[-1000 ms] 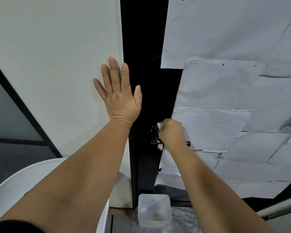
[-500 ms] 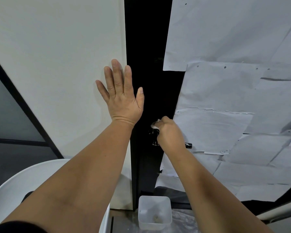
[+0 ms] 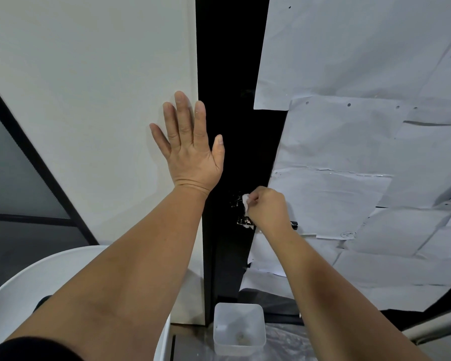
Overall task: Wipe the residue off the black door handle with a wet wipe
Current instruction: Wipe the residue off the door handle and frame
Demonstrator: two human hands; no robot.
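The black door handle (image 3: pixel 294 225) sits on the black door (image 3: pixel 232 126); only its right tip and a residue-smeared part (image 3: pixel 237 201) at its left show, the middle hidden behind my right hand (image 3: pixel 268 208). My right hand grips a white wet wipe (image 3: pixel 245 204), bunched in its fingers and pressed against the handle. A scrap of white also shows below the hand. My left hand (image 3: pixel 190 149) lies flat with straight fingers on the white wall (image 3: pixel 89 113), thumb at the door's edge.
White paper sheets (image 3: pixel 362 126) cover the door's right side. A clear plastic tub (image 3: pixel 238 332) stands on plastic sheeting on the floor below the handle. A white rounded chair (image 3: pixel 16 295) is at lower left. A dark glass panel (image 3: pixel 8 178) is at left.
My right hand with the wipe moved up over the handle, then back down and slightly right; smeared residue shows again left of it. My left hand stayed flat on the wall.
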